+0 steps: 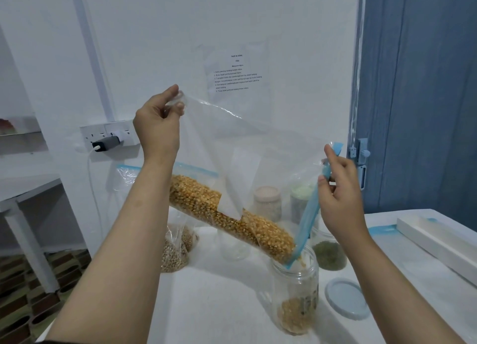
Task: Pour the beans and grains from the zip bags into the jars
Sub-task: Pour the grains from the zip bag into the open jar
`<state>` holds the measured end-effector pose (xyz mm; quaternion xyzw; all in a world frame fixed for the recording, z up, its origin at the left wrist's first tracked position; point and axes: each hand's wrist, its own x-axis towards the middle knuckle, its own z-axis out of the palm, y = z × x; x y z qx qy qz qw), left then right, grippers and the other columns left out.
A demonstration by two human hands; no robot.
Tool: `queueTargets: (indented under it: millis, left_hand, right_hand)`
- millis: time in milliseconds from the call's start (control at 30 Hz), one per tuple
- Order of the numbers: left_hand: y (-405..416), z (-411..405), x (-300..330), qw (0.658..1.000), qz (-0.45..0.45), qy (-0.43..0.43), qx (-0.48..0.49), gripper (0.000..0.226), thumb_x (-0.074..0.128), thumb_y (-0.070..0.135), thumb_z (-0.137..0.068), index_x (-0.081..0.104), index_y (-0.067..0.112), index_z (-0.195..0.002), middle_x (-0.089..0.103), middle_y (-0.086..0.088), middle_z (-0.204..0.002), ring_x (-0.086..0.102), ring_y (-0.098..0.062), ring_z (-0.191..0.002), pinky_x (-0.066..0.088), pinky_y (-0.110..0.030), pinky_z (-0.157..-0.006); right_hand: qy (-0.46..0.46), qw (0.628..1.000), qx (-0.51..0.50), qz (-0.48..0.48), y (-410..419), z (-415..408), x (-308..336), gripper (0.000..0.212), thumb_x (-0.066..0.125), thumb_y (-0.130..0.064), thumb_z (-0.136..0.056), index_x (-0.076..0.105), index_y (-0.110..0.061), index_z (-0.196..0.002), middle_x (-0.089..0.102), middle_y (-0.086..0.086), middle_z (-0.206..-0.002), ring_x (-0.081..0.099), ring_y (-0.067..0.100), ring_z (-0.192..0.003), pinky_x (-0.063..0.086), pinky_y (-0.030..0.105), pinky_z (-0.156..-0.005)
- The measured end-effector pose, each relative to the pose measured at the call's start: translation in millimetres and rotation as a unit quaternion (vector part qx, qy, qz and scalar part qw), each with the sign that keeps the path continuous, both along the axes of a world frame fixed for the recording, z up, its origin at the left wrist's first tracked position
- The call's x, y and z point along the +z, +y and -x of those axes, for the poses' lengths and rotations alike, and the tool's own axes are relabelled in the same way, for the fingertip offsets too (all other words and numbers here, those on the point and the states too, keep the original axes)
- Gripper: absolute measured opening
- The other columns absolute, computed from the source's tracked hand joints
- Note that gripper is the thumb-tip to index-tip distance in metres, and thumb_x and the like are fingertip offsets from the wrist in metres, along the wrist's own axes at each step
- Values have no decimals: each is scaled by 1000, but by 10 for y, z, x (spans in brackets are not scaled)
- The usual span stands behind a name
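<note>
Left hand [157,126]: raised in the upper middle of the frame, fingers [178,105] curled and pinching the closed bottom corner of the zip bag [247,168].
Right hand [340,188]: at the right middle of the frame, thumb and fingers pinching the bag's blue zip strip [313,209] near its upper end.
Zip bag: clear, held up between both hands, tilted down toward the lower right, its open blue-edged mouth dipped into the jar [296,292].
Corn kernels [227,214]: yellow, gathered along the bag's lower edge in a long band that runs down to the mouth.
Jar: clear, upright on the surface [219,305], lower centre-right of the frame; a layer of kernels lies in its bottom and a few show at its neck.
Lid [347,298]: pale blue, round, lying flat on the surface just to the right of the jar.
Green beans jar [329,250]: behind the open jar, partly hidden by the right hand, holding dark green grains.
Back jars [267,201]: two lidded ones near the wall, seen blurred through the bag.
Small bag [176,248]: clear, with pale tan beans, standing on the surface below the left forearm.
Second zip bag [129,175]: clear with a blue edge, against the wall behind the left arm.
Paper sheet [236,72]: printed, stuck on the white wall at upper centre.
Wall socket [108,135]: left of the left wrist, a charger plugged in.
</note>
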<state>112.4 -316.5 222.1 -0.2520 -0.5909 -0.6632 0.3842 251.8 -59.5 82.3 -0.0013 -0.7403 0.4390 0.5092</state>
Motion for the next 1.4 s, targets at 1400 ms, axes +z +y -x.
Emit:
queueTargets:
  millis: [1400]
  left_hand:
    - [31, -36, -101, 998, 38, 32, 34, 20, 71, 21, -89, 71, 33, -105, 73, 11, -95, 70, -14, -87, 56, -39, -93]
  right_hand:
    - [-10, 1000, -7, -4, 56, -56, -92, 55, 45, -6, -104, 34, -27, -153, 39, -7, -123, 48, -6, -105, 43, 7, -91]
